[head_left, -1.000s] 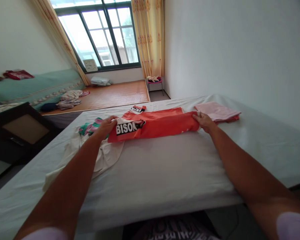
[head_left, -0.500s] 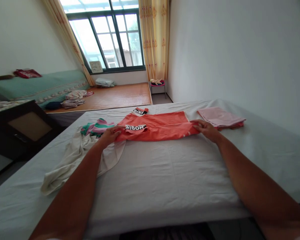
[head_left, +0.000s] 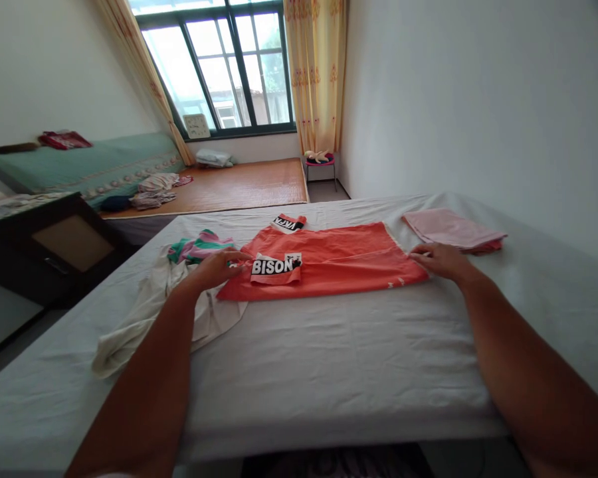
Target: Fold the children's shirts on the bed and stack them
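Note:
An orange T-shirt lies lengthwise across the white-sheeted surface, its near part flat and the sleeve with the black and white "BISON" band resting on top. My left hand pinches the cloth at the shirt's left end, near the shoulder. At the right end, my right hand has its fingers closed on the hem. Just left of the shirt, close to my left hand, is a loose heap of a cream garment and a green and pink garment.
A folded pink cloth lies at the right over something orange. The white sheet spreads toward me. Behind are a mat-covered bed, a small stool and a window. At left stands a dark cabinet.
The shirt's near edge has come toward me and straightened. Its "BISON" sleeve now lies flatter. My right hand has moved slightly right along with the hem, and the view has shifted a little.

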`<act>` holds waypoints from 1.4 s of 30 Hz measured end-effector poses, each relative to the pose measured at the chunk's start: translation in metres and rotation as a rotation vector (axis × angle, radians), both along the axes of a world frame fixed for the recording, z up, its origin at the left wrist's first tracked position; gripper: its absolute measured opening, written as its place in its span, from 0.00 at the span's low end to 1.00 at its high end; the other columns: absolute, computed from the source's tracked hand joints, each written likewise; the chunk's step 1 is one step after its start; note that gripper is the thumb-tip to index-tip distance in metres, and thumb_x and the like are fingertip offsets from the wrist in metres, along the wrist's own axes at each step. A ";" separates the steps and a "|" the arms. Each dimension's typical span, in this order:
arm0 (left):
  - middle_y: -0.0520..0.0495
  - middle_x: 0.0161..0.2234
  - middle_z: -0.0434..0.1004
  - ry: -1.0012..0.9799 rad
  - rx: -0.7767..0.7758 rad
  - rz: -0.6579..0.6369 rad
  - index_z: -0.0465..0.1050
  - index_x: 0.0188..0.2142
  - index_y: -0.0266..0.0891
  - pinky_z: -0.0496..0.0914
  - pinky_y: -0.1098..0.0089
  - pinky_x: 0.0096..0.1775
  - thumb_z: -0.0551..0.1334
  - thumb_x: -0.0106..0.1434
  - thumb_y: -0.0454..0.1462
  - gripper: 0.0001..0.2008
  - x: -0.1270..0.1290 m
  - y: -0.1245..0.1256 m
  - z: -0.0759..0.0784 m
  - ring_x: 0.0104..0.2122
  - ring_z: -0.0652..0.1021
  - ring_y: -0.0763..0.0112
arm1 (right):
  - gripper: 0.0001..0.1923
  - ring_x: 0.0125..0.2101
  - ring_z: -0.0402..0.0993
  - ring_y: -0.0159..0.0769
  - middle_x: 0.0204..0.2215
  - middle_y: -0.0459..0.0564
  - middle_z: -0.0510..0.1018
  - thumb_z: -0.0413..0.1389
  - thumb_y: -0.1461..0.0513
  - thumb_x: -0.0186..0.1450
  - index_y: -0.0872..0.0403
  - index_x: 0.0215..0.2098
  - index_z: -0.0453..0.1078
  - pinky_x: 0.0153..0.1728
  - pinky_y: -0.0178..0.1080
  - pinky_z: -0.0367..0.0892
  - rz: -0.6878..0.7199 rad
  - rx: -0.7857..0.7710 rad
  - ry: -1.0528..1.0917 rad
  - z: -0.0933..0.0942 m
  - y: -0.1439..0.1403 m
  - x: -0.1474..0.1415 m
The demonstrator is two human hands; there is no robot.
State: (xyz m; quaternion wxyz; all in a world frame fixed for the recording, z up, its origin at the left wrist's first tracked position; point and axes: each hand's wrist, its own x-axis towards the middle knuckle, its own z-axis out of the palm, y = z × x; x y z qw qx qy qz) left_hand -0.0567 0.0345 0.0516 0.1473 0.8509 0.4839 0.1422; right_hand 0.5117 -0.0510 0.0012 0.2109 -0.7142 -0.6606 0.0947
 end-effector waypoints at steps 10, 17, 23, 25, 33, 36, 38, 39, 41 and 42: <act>0.46 0.62 0.63 0.202 0.133 -0.209 0.64 0.61 0.45 0.54 0.60 0.62 0.47 0.69 0.48 0.24 0.071 -0.014 -0.052 0.62 0.62 0.60 | 0.23 0.58 0.63 0.44 0.55 0.48 0.73 0.44 0.53 0.69 0.46 0.58 0.67 0.60 0.49 0.56 0.487 0.174 -0.064 -0.008 -0.002 -0.109; 0.48 0.65 0.58 0.314 0.183 -0.096 0.58 0.63 0.50 0.52 0.58 0.61 0.44 0.70 0.50 0.25 0.070 -0.011 -0.065 0.64 0.57 0.60 | 0.28 0.65 0.52 0.41 0.64 0.49 0.60 0.37 0.51 0.71 0.49 0.65 0.58 0.64 0.48 0.47 0.406 0.040 -0.270 -0.042 0.013 -0.094; 0.48 0.64 0.60 0.278 0.195 -0.025 0.60 0.63 0.51 0.51 0.57 0.61 0.45 0.69 0.51 0.25 0.073 -0.013 -0.070 0.64 0.57 0.58 | 0.29 0.64 0.55 0.42 0.64 0.51 0.61 0.38 0.49 0.70 0.50 0.65 0.58 0.65 0.50 0.43 0.155 0.030 -0.396 -0.049 0.020 -0.067; 0.48 0.63 0.61 0.264 0.202 -0.008 0.60 0.62 0.52 0.51 0.57 0.61 0.46 0.69 0.52 0.25 0.074 -0.014 -0.070 0.64 0.58 0.58 | 0.29 0.64 0.54 0.42 0.64 0.52 0.61 0.38 0.49 0.70 0.51 0.65 0.57 0.65 0.49 0.43 0.160 0.031 -0.419 -0.049 0.020 -0.067; 0.47 0.61 0.64 0.240 0.234 0.106 0.64 0.60 0.50 0.54 0.57 0.59 0.47 0.69 0.51 0.24 0.070 -0.014 -0.072 0.62 0.62 0.57 | 0.29 0.63 0.55 0.44 0.64 0.55 0.61 0.37 0.52 0.70 0.53 0.65 0.56 0.63 0.51 0.47 0.168 0.034 -0.509 -0.054 0.017 -0.072; 0.45 0.60 0.66 0.241 0.242 0.112 0.67 0.57 0.49 0.56 0.58 0.57 0.48 0.68 0.49 0.22 0.066 -0.012 -0.068 0.60 0.64 0.58 | 0.28 0.61 0.59 0.47 0.62 0.57 0.64 0.41 0.52 0.69 0.54 0.62 0.61 0.61 0.51 0.52 0.237 -0.035 -0.521 -0.043 0.029 -0.066; 0.44 0.57 0.70 0.246 0.221 0.095 0.70 0.54 0.47 0.57 0.58 0.56 0.49 0.68 0.48 0.21 0.067 -0.009 -0.060 0.57 0.67 0.57 | 0.25 0.57 0.66 0.48 0.58 0.57 0.70 0.45 0.52 0.67 0.52 0.57 0.67 0.58 0.48 0.58 0.292 -0.096 -0.476 -0.027 0.045 -0.059; 0.44 0.54 0.73 0.254 0.196 0.090 0.73 0.51 0.47 0.58 0.58 0.56 0.50 0.68 0.48 0.20 0.068 -0.007 -0.055 0.55 0.69 0.57 | 0.24 0.55 0.68 0.48 0.55 0.56 0.73 0.48 0.52 0.66 0.51 0.55 0.70 0.56 0.47 0.60 0.294 -0.103 -0.442 -0.019 0.055 -0.056; 0.42 0.47 0.78 0.295 0.125 0.105 0.77 0.43 0.44 0.60 0.59 0.53 0.50 0.67 0.48 0.20 0.071 0.001 -0.042 0.51 0.73 0.57 | 0.22 0.52 0.71 0.48 0.51 0.53 0.77 0.50 0.52 0.64 0.48 0.53 0.71 0.55 0.47 0.62 0.247 -0.051 -0.377 -0.004 0.076 -0.049; 0.40 0.43 0.80 0.323 0.088 0.125 0.78 0.39 0.43 0.62 0.59 0.51 0.51 0.66 0.48 0.20 0.073 0.006 -0.035 0.48 0.75 0.56 | 0.23 0.52 0.71 0.48 0.51 0.53 0.77 0.49 0.51 0.64 0.48 0.54 0.70 0.55 0.47 0.62 0.213 -0.008 -0.355 0.001 0.086 -0.047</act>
